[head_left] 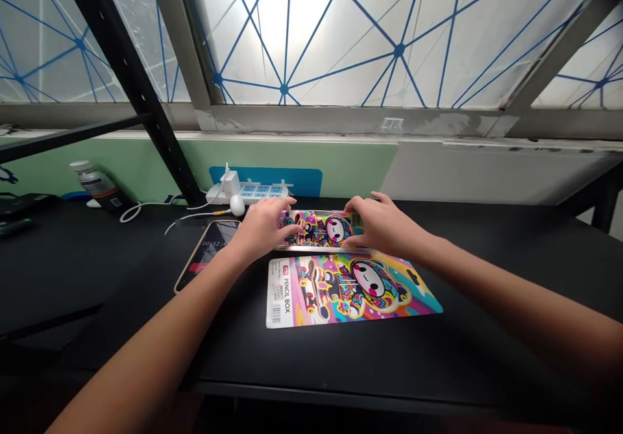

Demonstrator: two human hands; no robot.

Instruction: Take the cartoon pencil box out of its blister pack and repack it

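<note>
A colourful pencil box [321, 229] with a cartoon skateboarder on it lies lengthwise across the black desk. My left hand [265, 226] grips its left end, thumb over the near side and fingers behind. At the opposite end my right hand [377, 223] holds it the same way, the thumb low on the front edge. Just nearer to me lies a flat printed card [341, 291] with the same cartoon and the words "PENCIL BOX" beside a barcode; neither hand touches it. My palms and fingers hide both ends of the box.
A phone [207, 252] showing a running timer lies left of my left hand. Behind it are a white power strip [263, 191] with a charger and cables, and a bottle [100, 184]. A black slanted post [131, 77] rises at the left, before the window [341, 38].
</note>
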